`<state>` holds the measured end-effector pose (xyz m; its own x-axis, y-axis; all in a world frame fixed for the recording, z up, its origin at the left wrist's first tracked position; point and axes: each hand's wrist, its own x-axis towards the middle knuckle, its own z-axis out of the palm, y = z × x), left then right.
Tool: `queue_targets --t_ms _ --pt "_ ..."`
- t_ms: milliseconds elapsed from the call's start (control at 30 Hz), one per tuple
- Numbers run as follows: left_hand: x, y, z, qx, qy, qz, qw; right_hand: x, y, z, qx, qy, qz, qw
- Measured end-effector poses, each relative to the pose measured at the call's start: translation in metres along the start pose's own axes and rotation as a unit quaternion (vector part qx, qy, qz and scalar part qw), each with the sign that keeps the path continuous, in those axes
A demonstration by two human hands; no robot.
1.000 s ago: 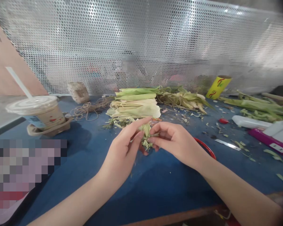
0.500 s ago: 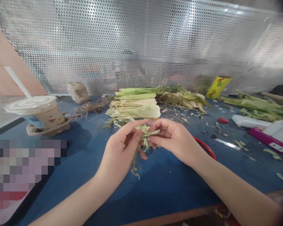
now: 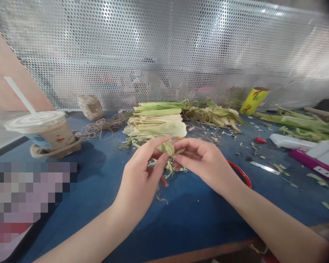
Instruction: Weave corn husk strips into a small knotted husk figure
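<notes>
Pale green corn husk, folded into a small bundle with frayed strands hanging below, is pinched between both hands above the blue table. My left hand grips its left side, thumb on the near face. On the right side, the thumb and fingertips of my right hand press on it. The far fingers are partly hidden behind the bundle. Just beyond the hands lies a stack of flat husks, with a heap of drier husks to its right.
At left stand a lidded drink cup in a cardboard holder and tangled twine. A blade, a red ring, a glue gun with a purple part and scraps lie right. A yellow tube leans before the perforated metal panel.
The husk bundle has turned slightly between my fingers, and a folded piece now shows on top. My thumbs have come closer together. Both hands keep their hold.
</notes>
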<state>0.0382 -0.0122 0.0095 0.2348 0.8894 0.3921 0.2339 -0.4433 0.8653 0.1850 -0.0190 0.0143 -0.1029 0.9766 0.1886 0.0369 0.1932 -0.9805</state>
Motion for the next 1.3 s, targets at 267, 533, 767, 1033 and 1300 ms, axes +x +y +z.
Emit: queue_targets --t_ms 267,533,767,1033,1300 --pt "-0.002 0.0 0.004 -0.005 0.01 0.029 1.0 0.001 0.003 -0.004 -0.023 0.003 0.006 1.0" --pt "-0.004 -0.003 0.008 0.004 0.029 0.018 0.999 0.002 0.002 -0.006 -0.069 -0.002 -0.001 0.998" --pt "0.001 0.004 0.001 -0.039 0.032 -0.013 0.999 0.0 -0.005 -0.01 -0.058 -0.006 0.008 0.998" --pt "0.005 0.006 -0.002 -0.107 0.049 -0.056 0.991 -0.003 0.0 -0.008 -0.208 -0.01 -0.15 0.966" --pt "0.009 0.003 -0.002 -0.2 0.006 -0.118 0.973 -0.003 0.006 -0.005 -0.254 0.065 -0.173 0.949"
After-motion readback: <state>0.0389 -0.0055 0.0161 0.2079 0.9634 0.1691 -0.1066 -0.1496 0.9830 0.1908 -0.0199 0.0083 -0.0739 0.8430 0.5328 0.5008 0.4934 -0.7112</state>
